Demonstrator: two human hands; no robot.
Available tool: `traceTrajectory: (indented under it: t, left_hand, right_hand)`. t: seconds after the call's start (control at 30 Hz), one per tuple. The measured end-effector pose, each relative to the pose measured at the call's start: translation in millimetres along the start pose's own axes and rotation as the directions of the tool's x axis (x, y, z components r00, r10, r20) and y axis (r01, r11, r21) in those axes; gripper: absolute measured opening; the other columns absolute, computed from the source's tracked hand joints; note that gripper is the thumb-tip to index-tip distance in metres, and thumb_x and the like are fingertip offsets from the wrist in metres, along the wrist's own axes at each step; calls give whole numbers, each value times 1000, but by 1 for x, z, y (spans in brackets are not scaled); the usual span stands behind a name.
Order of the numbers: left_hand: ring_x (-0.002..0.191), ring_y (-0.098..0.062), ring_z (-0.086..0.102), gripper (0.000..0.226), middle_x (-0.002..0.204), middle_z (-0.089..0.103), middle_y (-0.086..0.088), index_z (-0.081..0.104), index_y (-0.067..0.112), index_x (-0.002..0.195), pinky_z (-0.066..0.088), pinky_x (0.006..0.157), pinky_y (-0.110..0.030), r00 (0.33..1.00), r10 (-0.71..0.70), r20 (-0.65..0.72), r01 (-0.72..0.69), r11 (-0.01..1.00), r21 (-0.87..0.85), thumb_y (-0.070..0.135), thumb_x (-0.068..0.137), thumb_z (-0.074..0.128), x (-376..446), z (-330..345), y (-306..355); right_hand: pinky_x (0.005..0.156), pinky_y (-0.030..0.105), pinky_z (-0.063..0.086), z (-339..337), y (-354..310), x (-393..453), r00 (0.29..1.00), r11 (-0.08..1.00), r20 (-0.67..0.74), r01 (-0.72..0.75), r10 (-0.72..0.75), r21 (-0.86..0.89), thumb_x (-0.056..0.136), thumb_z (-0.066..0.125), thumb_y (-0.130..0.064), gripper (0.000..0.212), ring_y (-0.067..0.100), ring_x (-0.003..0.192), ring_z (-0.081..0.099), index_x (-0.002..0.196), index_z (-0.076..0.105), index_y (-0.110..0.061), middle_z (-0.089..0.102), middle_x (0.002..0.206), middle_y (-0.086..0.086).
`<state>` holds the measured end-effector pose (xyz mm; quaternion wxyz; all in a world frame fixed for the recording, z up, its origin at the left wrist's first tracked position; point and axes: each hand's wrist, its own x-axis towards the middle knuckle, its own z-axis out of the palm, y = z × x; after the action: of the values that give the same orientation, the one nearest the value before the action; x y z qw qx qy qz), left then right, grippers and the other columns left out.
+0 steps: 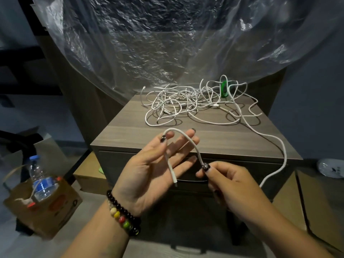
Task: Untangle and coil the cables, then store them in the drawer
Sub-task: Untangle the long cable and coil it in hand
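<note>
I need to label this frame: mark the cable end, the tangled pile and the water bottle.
cable end [172,174], head view, on the white tip across the left palm
tangled pile [186,103], head view, on its knotted middle
water bottle [41,180], head view, on its blue label

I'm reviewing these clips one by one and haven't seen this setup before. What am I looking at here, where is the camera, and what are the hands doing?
There is no machine: a person wears a camera on the head, looking down at their own hands. The left hand, palm up with a bead bracelet at the wrist, has the end of a white cable draped over its fingers. The right hand pinches the same cable further along. It runs back to a tangled pile of cables on a wooden cabinet, whose drawer is shut. A water bottle stands in a paper bag at left.
</note>
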<state>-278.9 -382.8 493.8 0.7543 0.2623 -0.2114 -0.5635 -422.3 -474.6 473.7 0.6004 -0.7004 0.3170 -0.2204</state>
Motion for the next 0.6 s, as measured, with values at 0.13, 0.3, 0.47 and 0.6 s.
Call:
traceTrajectory:
  t: [0.13,0.3,0.47,0.6]
  left_hand:
    - [108,-34,65,31,111,68,-20,72,10,85,46,94,-52,1000,-1,12,2,999,-48,27,88,46,5,-2,-3]
    - [82,-24,70,29,87,69,-10,66,14,80,57,79,-41,993,81,-90,-81,997,3,31,86,42,2,-5,0]
    - [85,-22,69,33,94,70,-9,75,13,85,57,81,-41,992,111,-59,-111,994,8,25,87,44,-13,-13,-4]
    - [83,-18,69,26,90,71,-7,77,14,85,59,76,-38,971,204,-125,-197,978,66,21,81,52,-19,-11,-6]
  right_hand:
    - [42,15,35,11,2,-6,990,997,126,-70,66,25,96,49,-25,29,3,43,43,80,71,-18,49,51,-6]
    - [42,13,33,20,4,-3,993,999,115,-34,38,-36,96,51,-25,29,1,42,42,77,72,-20,49,50,-9]
    - [43,13,35,24,7,-12,989,996,150,6,7,-84,96,51,-27,29,0,45,44,78,73,-23,51,51,-8]
    - [42,14,32,22,5,-21,980,996,198,55,-39,-74,96,50,-24,30,1,42,40,78,73,-20,47,49,-7]
